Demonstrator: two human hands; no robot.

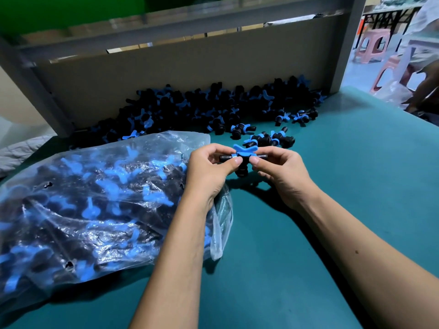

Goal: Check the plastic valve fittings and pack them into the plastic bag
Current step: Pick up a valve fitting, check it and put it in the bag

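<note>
Both hands hold one black valve fitting with a blue butterfly handle [242,156] just above the green table. My left hand [210,170] pinches its left end between thumb and fingers. My right hand [281,173] pinches the right end the same way. A clear plastic bag [99,205], full of black and blue fittings, lies on the table to the left, its open mouth under my left wrist. A big heap of loose fittings [213,108] lies at the back against a cardboard wall. A few stray fittings [268,138] sit just beyond my hands.
The green table [344,186] stretches right and towards me. A cardboard panel [190,67] and grey frame post [346,43] close off the back. Pink plastic stools [373,43] and another person's arm [425,91] show past the table's right edge.
</note>
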